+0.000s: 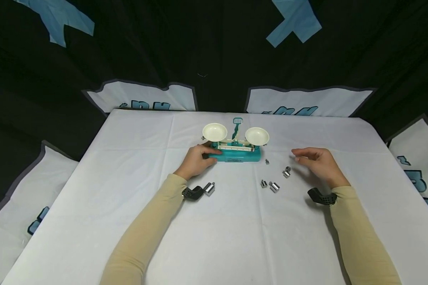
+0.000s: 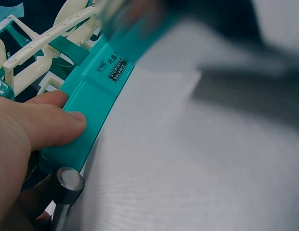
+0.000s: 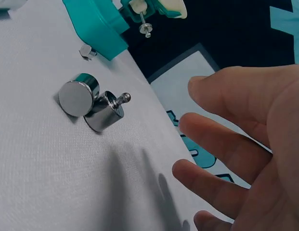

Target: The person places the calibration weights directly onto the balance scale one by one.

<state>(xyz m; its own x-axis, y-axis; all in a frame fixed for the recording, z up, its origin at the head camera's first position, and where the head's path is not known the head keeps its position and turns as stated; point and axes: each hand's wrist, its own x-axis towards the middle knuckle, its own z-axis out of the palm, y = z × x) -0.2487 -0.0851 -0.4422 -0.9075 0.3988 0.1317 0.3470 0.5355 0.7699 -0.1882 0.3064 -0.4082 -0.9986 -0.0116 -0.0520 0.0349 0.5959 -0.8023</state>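
A teal balance scale [image 1: 234, 156] with two cream pans stands toward the back of the table. My left hand [image 1: 197, 160] grips the left end of its base, the thumb [image 2: 67, 127] on the front face and the other fingers partly hidden behind. A shiny metal cylinder [image 2: 70, 185] shows beside those fingers at the corner of the base. My right hand [image 1: 315, 163] hovers over the table to the right, fingers apart and loosely bent, holding nothing. Nearest to it, two metal weights [image 3: 106, 113] lie against each other on the cloth.
A small weight [image 1: 267, 161] lies by the right corner of the base. Two more weights, a smaller one [image 1: 264, 183] and a larger one [image 1: 274, 187], lie nearer the front. Another weight [image 1: 209, 189] lies by the left wrist camera [image 1: 193, 193]. White cloth [image 1: 217, 237] covers the table.
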